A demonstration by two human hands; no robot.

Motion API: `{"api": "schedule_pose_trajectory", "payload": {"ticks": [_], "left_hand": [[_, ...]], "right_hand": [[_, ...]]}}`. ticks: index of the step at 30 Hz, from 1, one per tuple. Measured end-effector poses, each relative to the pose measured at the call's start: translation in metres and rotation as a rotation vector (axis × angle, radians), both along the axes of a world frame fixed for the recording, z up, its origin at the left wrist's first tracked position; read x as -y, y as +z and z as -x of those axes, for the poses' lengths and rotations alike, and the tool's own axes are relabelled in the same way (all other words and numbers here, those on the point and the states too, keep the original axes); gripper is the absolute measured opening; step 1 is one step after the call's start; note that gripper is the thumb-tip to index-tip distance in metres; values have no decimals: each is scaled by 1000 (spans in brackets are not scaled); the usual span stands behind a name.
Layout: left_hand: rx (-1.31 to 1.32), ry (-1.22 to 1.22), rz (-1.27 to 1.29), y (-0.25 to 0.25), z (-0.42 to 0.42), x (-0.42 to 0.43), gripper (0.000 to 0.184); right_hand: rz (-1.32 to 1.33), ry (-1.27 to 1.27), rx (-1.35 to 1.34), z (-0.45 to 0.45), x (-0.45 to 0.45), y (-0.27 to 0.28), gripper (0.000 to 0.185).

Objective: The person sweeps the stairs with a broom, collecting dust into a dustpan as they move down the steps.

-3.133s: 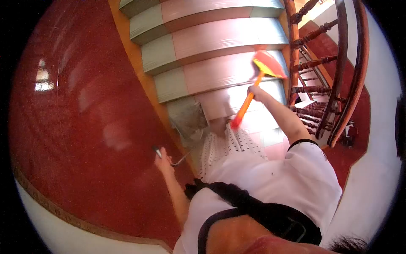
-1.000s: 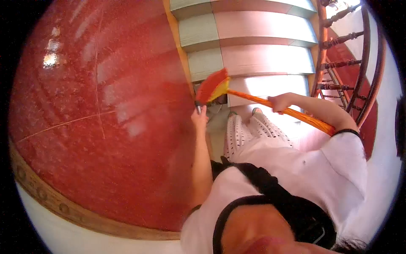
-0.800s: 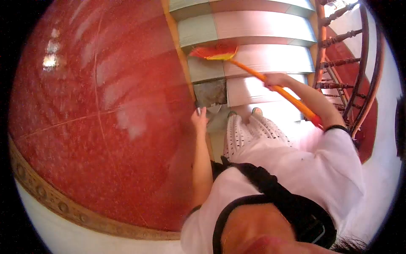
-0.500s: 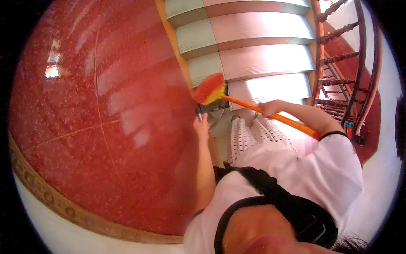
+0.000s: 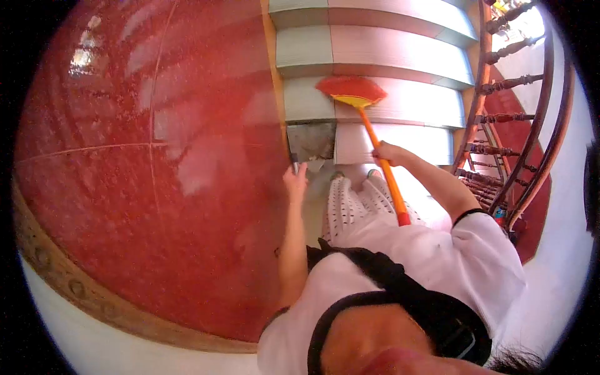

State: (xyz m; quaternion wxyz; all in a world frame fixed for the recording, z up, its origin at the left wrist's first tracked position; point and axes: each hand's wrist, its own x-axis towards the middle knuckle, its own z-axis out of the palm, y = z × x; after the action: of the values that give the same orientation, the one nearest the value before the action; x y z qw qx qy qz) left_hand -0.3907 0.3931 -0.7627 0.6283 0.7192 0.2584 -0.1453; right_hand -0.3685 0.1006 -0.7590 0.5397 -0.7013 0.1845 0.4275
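Observation:
My right hand is closed around the orange handle of a broom. The broom's red bristles and yellow base lie over a tiled step near its left part, and the handle's red end reaches my shirt. My left hand grips a dark and silver handle beside the red wall. Just beyond it, a grey, worn patch shows on the step, with pale scraps at its lower edge. What the handle in my left hand leads to is hard to make out.
Pink and pale green tiled stairs rise ahead of my feet. A glossy red wall panel runs along the left. On the right stands a dark wooden banister with turned balusters, and more railing shows below it.
The broom head has moved forward and to the right, off the worn patch and onto the step beyond. Its handle has swung more upright. My left hand keeps its grip near the wall.

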Motion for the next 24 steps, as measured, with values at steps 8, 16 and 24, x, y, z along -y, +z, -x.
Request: {"api": "schedule_pose_trajectory", "payload": {"ticks": [8,16,24], "left_hand": [[85,-33,-80,1,-25,-13,24],[291,-98,-60,-12,-77,-20,18],[363,-227,-553,-9,-87,-32,33]], "right_hand": [[-323,-217,-125,4,-15,39,16],[-665,-796,-351,119,24,83,25],[260,-74,64,183,18,170,29]]}}
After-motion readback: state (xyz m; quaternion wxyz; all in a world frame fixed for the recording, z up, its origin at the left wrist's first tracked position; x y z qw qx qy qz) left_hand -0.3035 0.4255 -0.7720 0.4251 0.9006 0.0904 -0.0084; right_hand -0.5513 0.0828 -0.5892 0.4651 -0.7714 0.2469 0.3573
